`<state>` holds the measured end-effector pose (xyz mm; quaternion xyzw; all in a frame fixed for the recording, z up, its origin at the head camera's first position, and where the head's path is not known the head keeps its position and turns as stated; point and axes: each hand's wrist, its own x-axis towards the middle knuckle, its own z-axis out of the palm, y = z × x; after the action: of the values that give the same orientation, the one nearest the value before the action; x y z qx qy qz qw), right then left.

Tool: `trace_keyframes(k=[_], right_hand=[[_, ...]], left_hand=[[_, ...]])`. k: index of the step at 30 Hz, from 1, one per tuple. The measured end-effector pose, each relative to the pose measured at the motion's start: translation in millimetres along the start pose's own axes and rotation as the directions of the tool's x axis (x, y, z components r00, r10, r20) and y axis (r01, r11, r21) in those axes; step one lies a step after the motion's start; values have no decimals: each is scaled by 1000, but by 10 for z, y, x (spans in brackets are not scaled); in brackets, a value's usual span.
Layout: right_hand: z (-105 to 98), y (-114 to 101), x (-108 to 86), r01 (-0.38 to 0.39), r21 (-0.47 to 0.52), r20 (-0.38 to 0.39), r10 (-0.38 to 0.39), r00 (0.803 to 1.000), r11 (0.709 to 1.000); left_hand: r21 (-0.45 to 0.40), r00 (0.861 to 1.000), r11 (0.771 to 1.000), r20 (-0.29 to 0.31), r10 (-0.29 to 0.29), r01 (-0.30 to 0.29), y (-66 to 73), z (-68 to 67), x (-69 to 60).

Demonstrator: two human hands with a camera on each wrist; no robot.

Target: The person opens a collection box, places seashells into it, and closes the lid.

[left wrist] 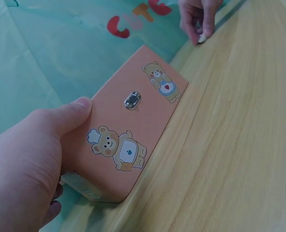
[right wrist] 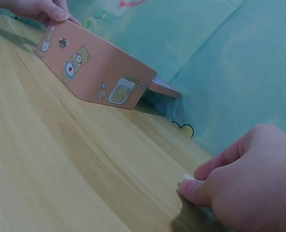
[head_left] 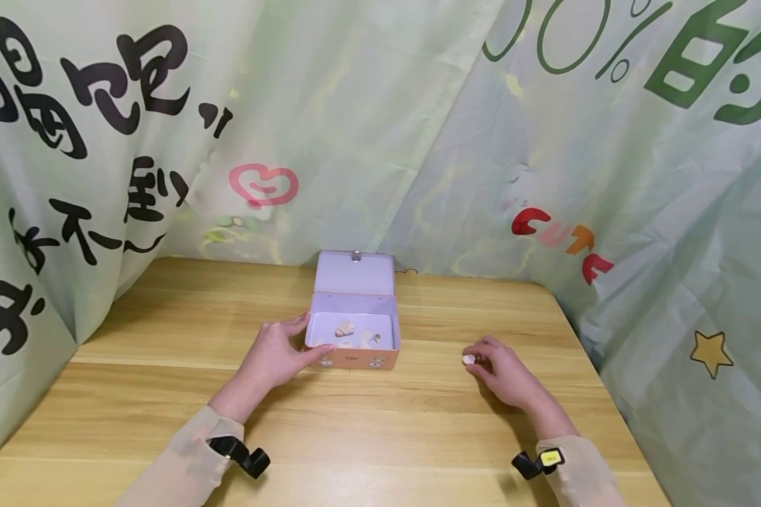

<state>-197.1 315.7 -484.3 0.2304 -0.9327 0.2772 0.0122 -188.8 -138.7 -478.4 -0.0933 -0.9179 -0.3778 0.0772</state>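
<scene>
A small orange tin box [head_left: 351,359] with bear pictures and a lilac inside stands on the table, its hinged lid [head_left: 355,273] tipped back. Inside lie a pale, shell-like piece [head_left: 344,329] and some smaller bits that are hard to make out. My left hand [head_left: 285,348] grips the box's left end, thumb at the front rim and fingers along the side. To the right of the box, low over the table, my right hand [head_left: 499,370] pinches a small white piece [head_left: 468,359] between thumb and fingers. In the right wrist view most of that piece is hidden by the thumb.
The wooden table [head_left: 393,436] ends at a printed curtain [head_left: 355,141] behind the box, and the curtain also hangs along both sides. Each wrist wears a black camera mount, one on the left [head_left: 241,454] and one on the right [head_left: 533,465].
</scene>
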Motion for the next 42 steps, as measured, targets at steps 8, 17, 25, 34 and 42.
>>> trace_keyframes(k=[8, 17, 25, 34, 42], right_hand=[[-85, -123, 144, 31, 71, -15, -30, 999, 997], [-204, -396, 422, 85, 104, -18, -83, 996, 991], [-232, -693, 679, 143, 110, -40, -140, 989, 984], [-157, -877, 886, 185, 132, -38, -181, 983, 974], [-66, -1038, 1049, 230, 180, -31, -228, 973, 956]], left_hand=[[-3, 1000, 1000, 2, 1, -1, 7, -3, 1], [-7, 1000, 1000, 14, -4, 4, 16, -1, -2], [10, 1000, 1000, 0, 2, -2, 12, 0, 4], [16, 1000, 1000, -6, 14, -14, 11, 3, 20], [10, 1000, 1000, 1, 10, -10, 8, 2, 8]])
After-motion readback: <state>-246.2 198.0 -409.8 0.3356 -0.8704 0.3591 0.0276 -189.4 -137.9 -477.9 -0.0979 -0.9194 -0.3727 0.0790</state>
